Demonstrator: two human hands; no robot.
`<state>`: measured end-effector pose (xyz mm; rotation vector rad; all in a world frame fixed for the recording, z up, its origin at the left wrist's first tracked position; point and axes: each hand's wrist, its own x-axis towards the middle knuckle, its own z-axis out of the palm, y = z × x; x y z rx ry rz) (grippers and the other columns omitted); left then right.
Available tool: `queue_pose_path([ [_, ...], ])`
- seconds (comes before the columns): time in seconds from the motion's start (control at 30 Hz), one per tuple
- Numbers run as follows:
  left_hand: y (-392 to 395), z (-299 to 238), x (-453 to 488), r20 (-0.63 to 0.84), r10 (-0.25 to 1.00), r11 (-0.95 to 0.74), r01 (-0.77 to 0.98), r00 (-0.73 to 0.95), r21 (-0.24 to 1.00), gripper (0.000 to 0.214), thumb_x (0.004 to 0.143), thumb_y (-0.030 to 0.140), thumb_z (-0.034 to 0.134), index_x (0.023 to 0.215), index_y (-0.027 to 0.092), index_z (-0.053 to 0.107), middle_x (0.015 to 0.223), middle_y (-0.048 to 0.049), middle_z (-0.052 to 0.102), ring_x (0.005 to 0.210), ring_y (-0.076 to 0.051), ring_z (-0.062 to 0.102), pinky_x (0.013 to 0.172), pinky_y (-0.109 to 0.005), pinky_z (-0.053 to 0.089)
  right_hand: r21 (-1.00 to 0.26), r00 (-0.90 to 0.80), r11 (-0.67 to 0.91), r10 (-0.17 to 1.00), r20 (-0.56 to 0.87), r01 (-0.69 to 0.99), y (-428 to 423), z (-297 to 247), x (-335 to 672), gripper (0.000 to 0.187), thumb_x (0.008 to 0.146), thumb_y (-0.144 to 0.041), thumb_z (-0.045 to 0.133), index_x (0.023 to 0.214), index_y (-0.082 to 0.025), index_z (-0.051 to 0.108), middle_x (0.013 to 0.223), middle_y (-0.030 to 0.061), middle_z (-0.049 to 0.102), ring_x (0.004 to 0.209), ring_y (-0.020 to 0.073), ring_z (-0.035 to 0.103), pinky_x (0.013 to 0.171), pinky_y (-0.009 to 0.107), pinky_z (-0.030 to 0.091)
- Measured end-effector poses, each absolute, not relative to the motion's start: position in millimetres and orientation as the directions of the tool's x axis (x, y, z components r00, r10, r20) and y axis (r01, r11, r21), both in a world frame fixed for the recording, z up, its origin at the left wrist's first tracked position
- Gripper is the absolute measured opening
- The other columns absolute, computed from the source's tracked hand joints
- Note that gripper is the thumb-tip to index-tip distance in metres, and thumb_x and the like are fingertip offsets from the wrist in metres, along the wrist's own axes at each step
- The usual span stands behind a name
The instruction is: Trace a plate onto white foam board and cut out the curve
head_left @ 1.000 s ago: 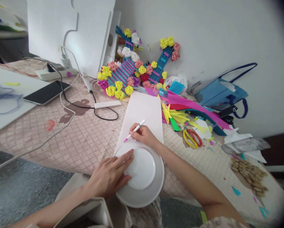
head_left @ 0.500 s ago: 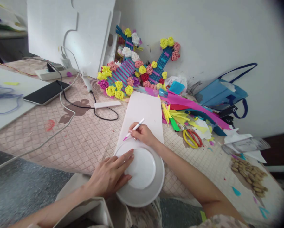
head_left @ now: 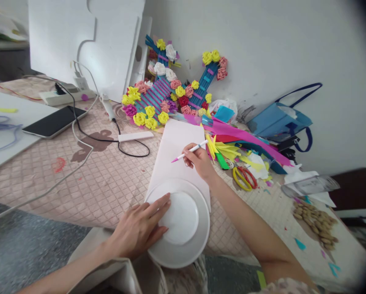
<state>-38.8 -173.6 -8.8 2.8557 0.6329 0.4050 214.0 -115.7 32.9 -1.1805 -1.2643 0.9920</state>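
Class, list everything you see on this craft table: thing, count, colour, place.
plate: 1, white, upside down on sheet, near edge
sheet: 1, pale pink, centre
pen: 1, white, pink tip, above sheet
scissors: count unclear, yellow and red handles, right of sheet
phone: 1, black, left
flower craft: 1, blue with yellow and pink flowers, at back
bag: 1, blue, far right
left hand: flat on plate
right hand: grips pen

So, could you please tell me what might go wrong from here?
The plate seems to overhang the table edge, held only by the left hand; it could slip. The pen in the right hand points at the bare sheet and could leave a stray mark. The scissors lie near that forearm and might get knocked.
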Motion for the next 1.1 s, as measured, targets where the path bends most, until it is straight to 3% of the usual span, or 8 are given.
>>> queue_pose_path([
  [0.33,-174.0,-3.6,-36.6,0.196,0.444,-0.887,0.398,0.874,0.235,0.043,0.093,0.035,0.048,0.133,0.019,0.048,0.145,-0.0068,0.043,0.093,-0.021,0.064,0.077,-0.037,0.056,-0.975,-0.149,0.096,0.987,0.067,0.199,-129.4,8.0,184.6,0.016,0.082,-0.033,0.058,0.079,-0.018,0.056,0.062,-0.0037,0.052,0.053,0.0087,0.048,0.052,0.021,0.041],
  [1.1,-173.8,-6.8,-37.4,0.188,0.438,-0.891,0.396,0.879,0.222,0.044,0.094,0.035,0.047,0.134,0.018,0.047,0.146,-0.0065,0.042,0.095,-0.022,0.064,0.077,-0.038,0.056,-0.928,-0.229,0.119,0.973,0.038,0.353,-120.5,10.2,182.6,0.013,0.081,-0.03,0.056,0.077,-0.017,0.055,0.061,-0.005,0.049,0.053,0.008,0.043,0.051,0.02,0.034],
])
